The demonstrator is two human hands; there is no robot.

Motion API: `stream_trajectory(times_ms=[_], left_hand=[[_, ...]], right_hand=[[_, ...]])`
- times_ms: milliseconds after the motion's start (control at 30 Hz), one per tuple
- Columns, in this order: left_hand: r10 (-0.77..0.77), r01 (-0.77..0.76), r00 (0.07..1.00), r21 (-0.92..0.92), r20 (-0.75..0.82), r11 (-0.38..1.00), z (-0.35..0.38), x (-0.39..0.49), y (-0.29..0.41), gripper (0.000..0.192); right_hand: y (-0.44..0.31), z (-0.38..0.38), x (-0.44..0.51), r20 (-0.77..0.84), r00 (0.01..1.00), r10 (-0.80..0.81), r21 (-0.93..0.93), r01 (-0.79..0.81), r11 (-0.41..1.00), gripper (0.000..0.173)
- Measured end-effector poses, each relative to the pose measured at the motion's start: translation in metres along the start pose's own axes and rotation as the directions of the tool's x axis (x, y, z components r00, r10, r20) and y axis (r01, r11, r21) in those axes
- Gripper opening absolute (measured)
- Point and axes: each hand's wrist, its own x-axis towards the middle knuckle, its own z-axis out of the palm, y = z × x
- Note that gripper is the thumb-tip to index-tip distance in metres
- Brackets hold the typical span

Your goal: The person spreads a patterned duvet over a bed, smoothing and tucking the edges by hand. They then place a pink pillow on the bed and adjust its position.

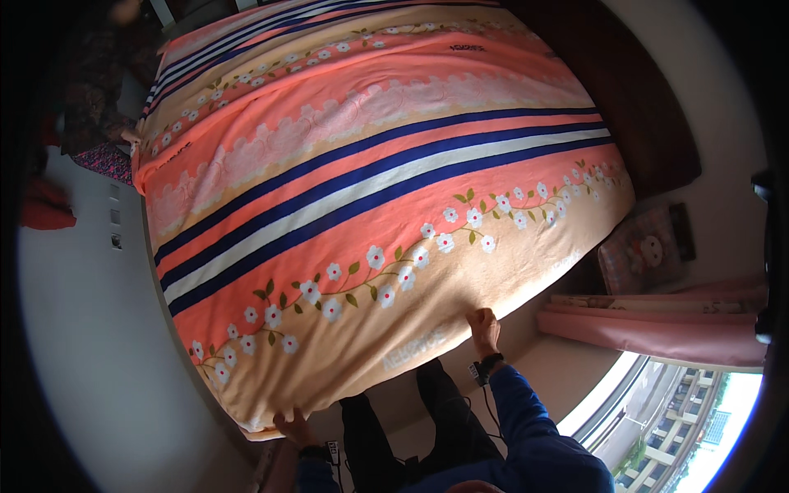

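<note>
A large blanket (370, 185) in coral and tan, with navy and white stripes and white flowers, is spread wide before me. My left hand (294, 428) grips its near edge close to the left corner. Farther right along the same edge, my right hand (485, 330) has its fingers closed on the hem. Between my hands the fabric shows diagonal creases. Whatever supports the blanket is mostly covered by it.
At the far left stands another person (92, 105), a hand (130, 135) at the blanket's side edge. A dark headboard-like panel (653, 105) borders the right. Nearby are a plaid cushion (622, 259), a pink curtain (647, 333) and a bright window (672, 425).
</note>
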Motion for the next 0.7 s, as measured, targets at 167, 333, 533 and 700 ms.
stream_trajectory(times_ms=[167, 333, 533, 700], left_hand=[[0.699, -0.713, 0.682, -0.015, 0.217, 0.701, 0.024, -0.017, 0.074, 0.066], [0.700, -0.752, 0.639, 0.070, 0.319, 0.655, 0.057, 0.004, 0.127, 0.053], [0.800, -0.815, 0.580, 0.082, 0.155, 0.574, 0.062, -0.001, 0.151, 0.024], [0.767, -0.825, 0.533, 0.018, 0.358, 0.565, 0.061, 0.007, 0.162, 0.016]], right_hand=[[-0.003, -0.018, 0.056, 0.015, 0.889, -0.458, -0.110, 0.457, 0.883, 0.059], [-0.005, -0.023, 0.102, 0.120, 0.795, -0.595, -0.169, 0.607, 0.777, 0.068], [0.003, -0.016, 0.128, 0.119, 0.757, -0.643, -0.181, 0.653, 0.735, 0.020], [0.006, -0.021, 0.141, 0.194, 0.651, -0.734, -0.177, 0.759, 0.626, 0.020]])
